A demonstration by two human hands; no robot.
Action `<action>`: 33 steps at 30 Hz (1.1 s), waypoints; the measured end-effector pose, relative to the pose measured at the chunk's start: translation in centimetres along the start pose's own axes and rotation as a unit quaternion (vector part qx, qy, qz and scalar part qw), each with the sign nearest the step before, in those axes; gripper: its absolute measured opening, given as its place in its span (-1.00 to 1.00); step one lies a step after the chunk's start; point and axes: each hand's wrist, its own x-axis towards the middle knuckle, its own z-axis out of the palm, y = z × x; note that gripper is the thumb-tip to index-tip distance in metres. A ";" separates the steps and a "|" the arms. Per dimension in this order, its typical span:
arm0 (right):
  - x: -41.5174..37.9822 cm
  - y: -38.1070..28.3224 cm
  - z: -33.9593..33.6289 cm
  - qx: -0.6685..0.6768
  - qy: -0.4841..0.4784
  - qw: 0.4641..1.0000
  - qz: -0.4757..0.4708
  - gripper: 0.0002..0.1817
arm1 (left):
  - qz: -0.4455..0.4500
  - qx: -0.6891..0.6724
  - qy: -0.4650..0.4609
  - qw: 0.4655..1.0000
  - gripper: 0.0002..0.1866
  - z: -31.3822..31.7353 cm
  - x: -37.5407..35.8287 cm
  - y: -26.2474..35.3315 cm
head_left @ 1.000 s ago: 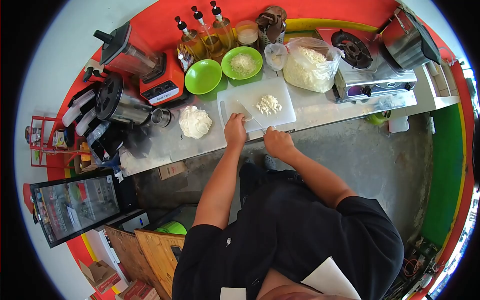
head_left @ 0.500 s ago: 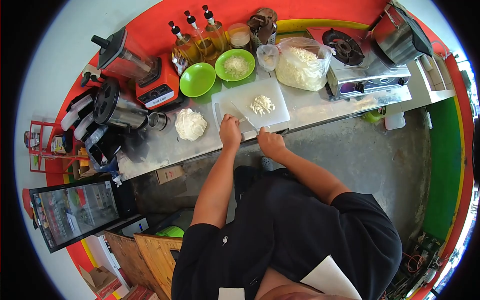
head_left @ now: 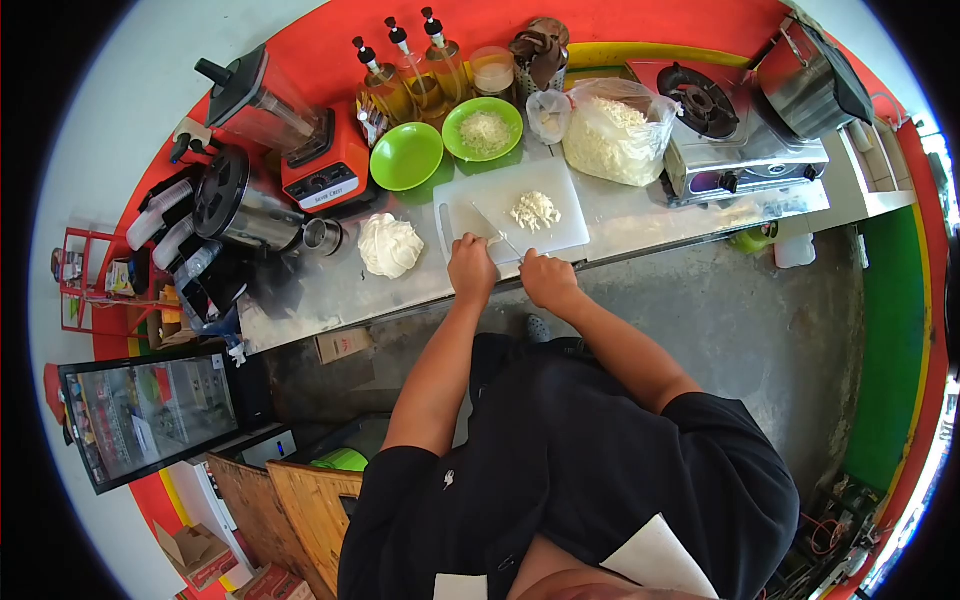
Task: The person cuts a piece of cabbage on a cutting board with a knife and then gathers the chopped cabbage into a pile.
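My right hand (head_left: 549,279) is closed on the handle of a knife (head_left: 494,223), whose thin blade slants up and left over the white cutting board (head_left: 461,207). On the board's near edge, my left hand (head_left: 471,266) is curled with its fingertips by the blade. A small pale piece (head_left: 495,239) shows beside those fingers; what they pinch is mostly hidden. To the right of the blade lies a pile of chopped white bits (head_left: 536,210). A knotted white plastic bag (head_left: 390,246) sits left of the board.
Behind the board stand an empty green bowl (head_left: 407,157) and a green plate (head_left: 510,108) holding pale shreds. A full clear bag (head_left: 618,138) is beside the gas stove (head_left: 745,162). At left are a red blender (head_left: 327,175) and a steel jug (head_left: 268,215). Oil bottles (head_left: 422,88) line the wall.
The whole counter has shifted slightly right in view as the head moved. Both hands stay at the board's near edge, and the knife has moved slightly against the left fingertips.
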 end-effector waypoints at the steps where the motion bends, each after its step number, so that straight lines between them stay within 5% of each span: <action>1: -0.2 0.0 0.0 -0.004 -0.003 1.000 -0.002 -0.67 | 0.008 0.015 -0.002 1.000 -0.85 0.1 0.0 -0.2; 14: 0.0 -0.6 1.4 -0.017 0.028 0.999 -0.002 -0.67 | -0.030 0.001 -0.052 0.998 -0.90 -1.0 0.9 0.1; 26: 0.3 -0.9 1.8 -0.030 0.059 0.998 -0.019 -0.82 | 0.041 -0.007 -0.024 0.999 -0.93 -0.9 0.0 -1.6; 33: 0.9 -0.6 1.2 -0.002 0.023 1.000 -0.001 -0.68 | 0.057 -0.014 -0.008 0.998 -0.89 -1.1 -0.6 -2.0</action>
